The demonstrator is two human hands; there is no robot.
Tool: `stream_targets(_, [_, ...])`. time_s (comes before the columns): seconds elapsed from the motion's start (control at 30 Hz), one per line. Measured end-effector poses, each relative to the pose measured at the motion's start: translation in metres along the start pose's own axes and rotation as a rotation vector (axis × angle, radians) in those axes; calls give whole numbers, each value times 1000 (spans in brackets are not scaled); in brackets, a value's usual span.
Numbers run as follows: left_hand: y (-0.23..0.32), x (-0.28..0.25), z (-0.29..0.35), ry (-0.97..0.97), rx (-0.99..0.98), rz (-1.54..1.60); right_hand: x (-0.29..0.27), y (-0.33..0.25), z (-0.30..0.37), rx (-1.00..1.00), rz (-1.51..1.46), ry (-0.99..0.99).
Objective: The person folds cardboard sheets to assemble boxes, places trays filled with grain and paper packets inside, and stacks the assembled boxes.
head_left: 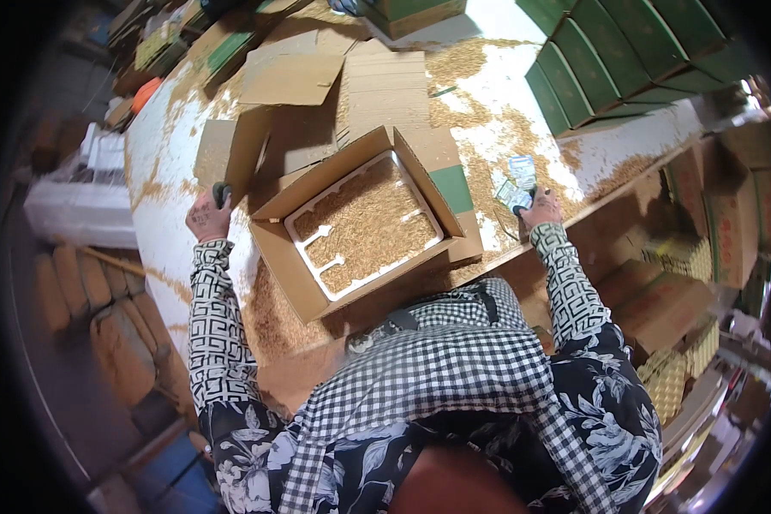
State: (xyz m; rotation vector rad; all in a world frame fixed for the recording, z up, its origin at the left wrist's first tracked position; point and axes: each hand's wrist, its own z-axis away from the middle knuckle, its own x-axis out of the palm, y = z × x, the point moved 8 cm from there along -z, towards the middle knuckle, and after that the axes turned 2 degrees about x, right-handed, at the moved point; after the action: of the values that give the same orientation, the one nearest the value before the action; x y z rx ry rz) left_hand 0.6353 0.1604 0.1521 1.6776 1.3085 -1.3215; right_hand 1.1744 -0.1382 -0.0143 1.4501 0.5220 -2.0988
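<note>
In front of me stands an open cardboard box (300, 272), set at a slant. Inside it a white frame (324, 255) surrounds a bed of loose, golden-brown husk-like bits (361, 224). My left hand (208, 216) is at the left of the box, fingers curled beside a raised cardboard flap (217, 152); what they grip, if anything, is hidden. On the right, my right hand (543, 208) pinches small printed cards or packets (517, 190), pale blue, white and green. Dark coverings show on the fingertips of both hands.
Flattened cardboard (293, 79) lies beyond the box on the white table (164, 137), which is strewn with husk bits. Green boxes (604, 64) are stacked at the back right. Brown cartons (655, 300) and yellow egg trays (685, 257) stand below the right edge.
</note>
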Motion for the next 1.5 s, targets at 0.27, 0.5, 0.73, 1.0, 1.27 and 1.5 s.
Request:
stream_targets(0.27, [18,-47,0,113,-3,89,-21,-16,3,-224,-743,-78])
stream_targets(0.5, [30,-74,-11,159,-44,287,-170,-240,146,-1313,-572,122])
stream_targets(0.73, [33,-99,14,178,-82,271,-135,-293,150,-1365,245,229])
stream_targets(1.0, [34,-92,32,146,-133,241,-208,-279,98,-1022,193,388])
stream_targets(1.27, [87,-110,30,-1,47,152,-148,-132,-68,-435,23,228])
stream_targets(1.5, [145,-137,46,-23,283,143,-187,-297,126,-1336,-261,290])
